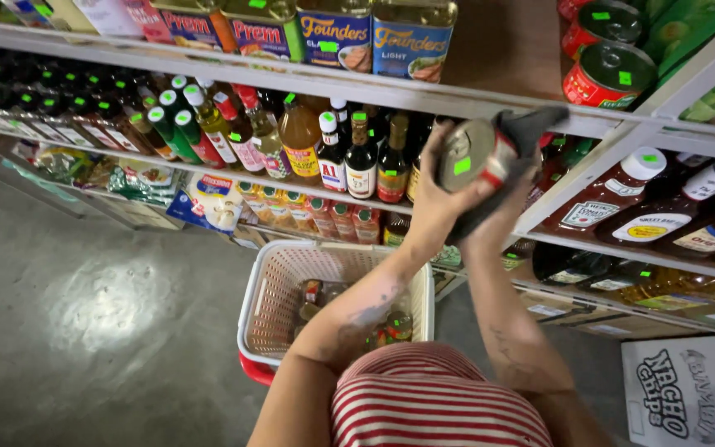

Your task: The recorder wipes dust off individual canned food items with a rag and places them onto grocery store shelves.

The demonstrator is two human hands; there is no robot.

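My left hand (434, 203) is raised in front of the shelves and grips a round can (472, 157) with a red label, a grey lid and a small green sticker. My right hand (506, 199) comes up from the lower right and holds a dark grey cloth (531, 128) pressed against the can's side and top. The cloth covers most of my right hand's fingers. Both hands are at the height of the upper wooden shelf edge (539, 116), just below several more red cans (610, 79).
A cream plastic basket (271, 290) with a red base stands on the floor below my arms, with small bottles inside. The shelves hold rectangular tins (337, 37), many sauce bottles (362, 161) and jars (622, 194). A white cardboard box (688, 397) sits at lower right.
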